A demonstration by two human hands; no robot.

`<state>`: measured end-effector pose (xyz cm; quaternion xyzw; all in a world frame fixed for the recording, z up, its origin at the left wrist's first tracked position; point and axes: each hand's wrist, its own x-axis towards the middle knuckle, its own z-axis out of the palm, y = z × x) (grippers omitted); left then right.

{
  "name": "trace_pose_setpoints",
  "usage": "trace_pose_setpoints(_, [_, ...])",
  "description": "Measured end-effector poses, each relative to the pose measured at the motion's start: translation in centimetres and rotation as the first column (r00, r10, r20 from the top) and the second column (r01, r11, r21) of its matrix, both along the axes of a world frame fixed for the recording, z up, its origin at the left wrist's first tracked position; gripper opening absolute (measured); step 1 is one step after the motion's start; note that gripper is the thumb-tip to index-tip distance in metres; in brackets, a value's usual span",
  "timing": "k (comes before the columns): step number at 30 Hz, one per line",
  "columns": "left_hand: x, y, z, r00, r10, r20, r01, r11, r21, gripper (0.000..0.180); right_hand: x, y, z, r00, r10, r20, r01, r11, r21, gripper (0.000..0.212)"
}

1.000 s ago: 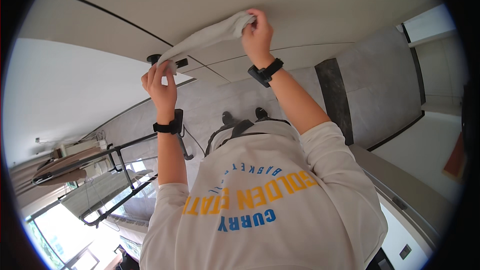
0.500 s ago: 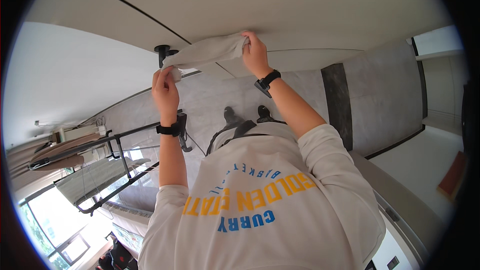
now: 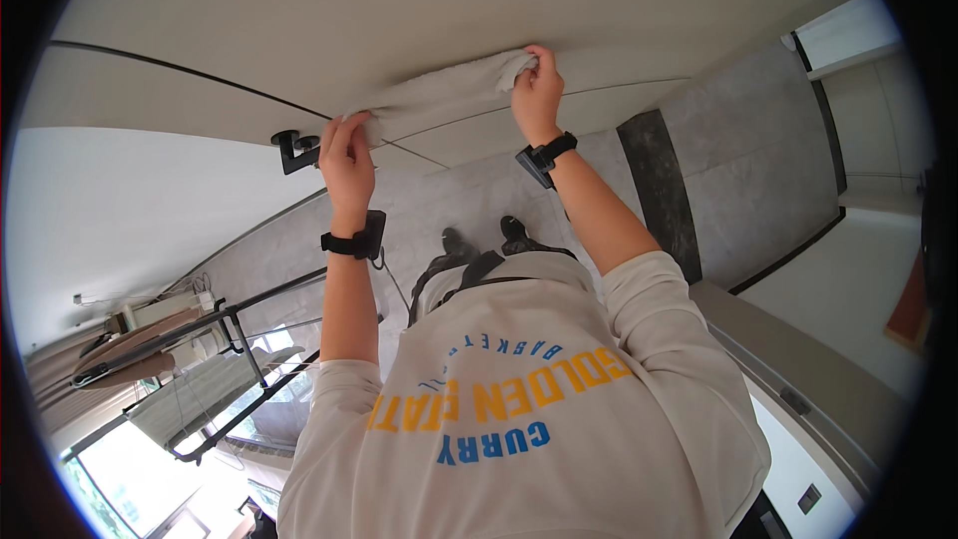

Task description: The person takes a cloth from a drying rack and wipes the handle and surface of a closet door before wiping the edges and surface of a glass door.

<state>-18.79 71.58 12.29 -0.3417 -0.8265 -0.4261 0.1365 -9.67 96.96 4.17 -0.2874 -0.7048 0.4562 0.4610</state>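
A light grey-white cloth (image 3: 439,90) is stretched between my two hands, lying along the face of a beige door or wall panel (image 3: 479,0). My left hand (image 3: 347,162) has its fingers closed on the cloth's left end, close beside a black lever handle (image 3: 291,152). At the cloth's right end, my right hand (image 3: 539,95) pinches a bunched corner and sits a little higher. Both wrists wear black bands with a small device. Part of the cloth's left end is hidden behind my left fingers.
A dark seam (image 3: 190,75) runs across the panel toward the handle. Below lies a grey floor (image 3: 399,200) with a dark strip (image 3: 659,180). A black metal frame (image 3: 239,339) with an ironing-board-like piece stands at the lower left, near windows. A doorway frame (image 3: 778,389) is at the right.
Both hands have shifted right along the panel with the cloth, which now lies flatter against it. The left hand has also risen slightly; the lever handle shows more plainly.
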Motion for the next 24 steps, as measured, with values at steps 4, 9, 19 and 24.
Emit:
trace_pose_setpoints(4, [0.0, -2.6, 1.5, 0.997, 0.076, 0.006, -0.077, 0.995, 0.059, 0.021, -1.5, -1.8, 2.6, 0.996, 0.052, -0.069, -0.052, 0.999, 0.006, 0.026])
trace_pose_setpoints(9, [-0.8, -8.1, 1.3, 0.994, 0.109, 0.001, -0.108, 0.984, 0.141, 0.016, -4.6, -5.4, 7.1, 0.96, 0.176, -0.218, -0.165, 0.984, 0.069, 0.028])
trace_pose_setpoints(19, [-1.1, -15.2, 0.8, 0.972, 0.195, 0.133, -0.224, 0.939, 0.261, 0.016, -10.2, -15.3, 12.5, 0.807, 0.559, -0.192, -0.477, 0.808, 0.347, 0.031])
trace_pose_setpoints(24, [-1.6, -16.4, 0.7, 0.971, 0.187, 0.15, -0.227, 0.917, 0.327, 0.018, -10.2, -16.5, 11.7, 0.823, 0.546, -0.159, -0.479, 0.816, 0.324, 0.03])
